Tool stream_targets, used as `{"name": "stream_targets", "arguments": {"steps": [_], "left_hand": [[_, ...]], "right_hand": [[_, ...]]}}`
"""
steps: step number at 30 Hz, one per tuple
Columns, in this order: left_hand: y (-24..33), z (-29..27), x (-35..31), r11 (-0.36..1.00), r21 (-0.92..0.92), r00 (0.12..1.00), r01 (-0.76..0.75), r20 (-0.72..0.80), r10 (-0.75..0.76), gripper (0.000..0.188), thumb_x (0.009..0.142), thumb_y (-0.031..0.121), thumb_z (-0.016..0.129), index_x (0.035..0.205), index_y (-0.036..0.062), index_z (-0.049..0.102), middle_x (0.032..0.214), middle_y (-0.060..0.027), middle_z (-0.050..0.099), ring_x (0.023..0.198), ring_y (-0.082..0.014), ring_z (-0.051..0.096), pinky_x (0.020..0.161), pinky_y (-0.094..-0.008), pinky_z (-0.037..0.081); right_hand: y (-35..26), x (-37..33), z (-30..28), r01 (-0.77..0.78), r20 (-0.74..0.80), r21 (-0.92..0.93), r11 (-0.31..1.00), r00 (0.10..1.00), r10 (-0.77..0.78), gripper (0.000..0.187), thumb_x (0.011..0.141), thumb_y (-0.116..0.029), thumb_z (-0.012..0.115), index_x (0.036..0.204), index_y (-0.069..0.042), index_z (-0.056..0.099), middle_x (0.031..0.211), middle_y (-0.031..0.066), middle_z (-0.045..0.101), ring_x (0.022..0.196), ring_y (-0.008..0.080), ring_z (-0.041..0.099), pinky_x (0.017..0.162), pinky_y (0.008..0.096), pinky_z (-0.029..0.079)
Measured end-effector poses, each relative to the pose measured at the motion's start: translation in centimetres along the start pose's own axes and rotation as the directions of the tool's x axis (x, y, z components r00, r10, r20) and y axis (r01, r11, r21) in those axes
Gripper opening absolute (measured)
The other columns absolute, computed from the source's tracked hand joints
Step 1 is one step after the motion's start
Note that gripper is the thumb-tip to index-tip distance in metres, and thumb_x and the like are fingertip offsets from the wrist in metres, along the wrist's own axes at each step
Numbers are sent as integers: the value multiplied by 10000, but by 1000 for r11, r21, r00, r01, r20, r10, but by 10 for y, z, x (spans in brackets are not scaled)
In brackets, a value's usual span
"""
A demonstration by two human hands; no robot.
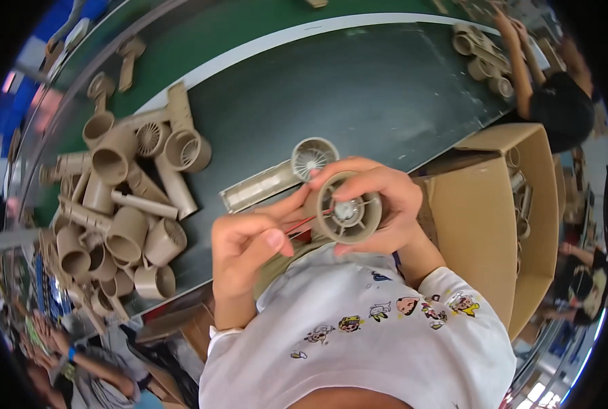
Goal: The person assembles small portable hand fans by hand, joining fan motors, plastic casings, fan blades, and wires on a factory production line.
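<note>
My right hand (397, 199) is wrapped round a tan plastic fan housing (374, 217), a short tube with its round opening facing up. Inside it, spokes run to a central hub (345, 212) that looks whitish and metallic. Thin red wires (305, 224) come out of the tube's left side toward my left hand (246, 247), whose thumb and fingers pinch them. Just beyond my hands, on the table, lies another tan part: a grilled round housing (315, 155) with a long, open trough-shaped handle (262, 185).
A big heap of tan housings (127, 232) covers the table's left side. The dark green tabletop (304, 82) stretches ahead. An open cardboard box (478, 232) holding tan parts stands at right. Co-workers sit at far right (559, 102) and lower left (99, 368); more parts (482, 58) lie far right.
</note>
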State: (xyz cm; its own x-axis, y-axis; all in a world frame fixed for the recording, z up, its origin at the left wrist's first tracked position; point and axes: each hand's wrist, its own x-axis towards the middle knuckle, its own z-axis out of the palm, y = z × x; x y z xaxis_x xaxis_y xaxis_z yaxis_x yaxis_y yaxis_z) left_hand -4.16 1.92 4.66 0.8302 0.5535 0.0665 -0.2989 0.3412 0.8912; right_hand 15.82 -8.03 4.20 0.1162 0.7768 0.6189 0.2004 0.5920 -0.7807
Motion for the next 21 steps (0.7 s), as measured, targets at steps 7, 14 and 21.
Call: {"name": "stream_targets", "arguments": {"steps": [7,14,21], "left_hand": [[-17,-11,-15,985,-173,998,-13,-69,1,240,835,16,538,656,-120,625,1282,-390,483,1175,-475,539,980,-510,470],[-8,-11,-12,980,-199,999,13,-47,-23,254,830,16,530,641,-132,610,1279,-413,464,1170,-511,524,976,-544,472],[-21,-18,-8,942,-333,1000,24,-6,-27,271,862,35,528,675,-149,597,1272,-406,475,1160,-510,531,967,-578,471]], "right_hand": [[11,7,10,11,94,-49,999,996,-6,527,591,-143,901,1012,20,628,1054,284,640,998,346,650,940,480,492],[9,6,9,45,109,-127,991,994,-31,484,600,-151,886,991,32,668,1048,296,627,967,349,655,949,486,495],[14,5,5,37,127,-32,999,991,-33,446,611,-169,891,968,20,700,1065,318,618,968,358,660,970,487,481]]}}
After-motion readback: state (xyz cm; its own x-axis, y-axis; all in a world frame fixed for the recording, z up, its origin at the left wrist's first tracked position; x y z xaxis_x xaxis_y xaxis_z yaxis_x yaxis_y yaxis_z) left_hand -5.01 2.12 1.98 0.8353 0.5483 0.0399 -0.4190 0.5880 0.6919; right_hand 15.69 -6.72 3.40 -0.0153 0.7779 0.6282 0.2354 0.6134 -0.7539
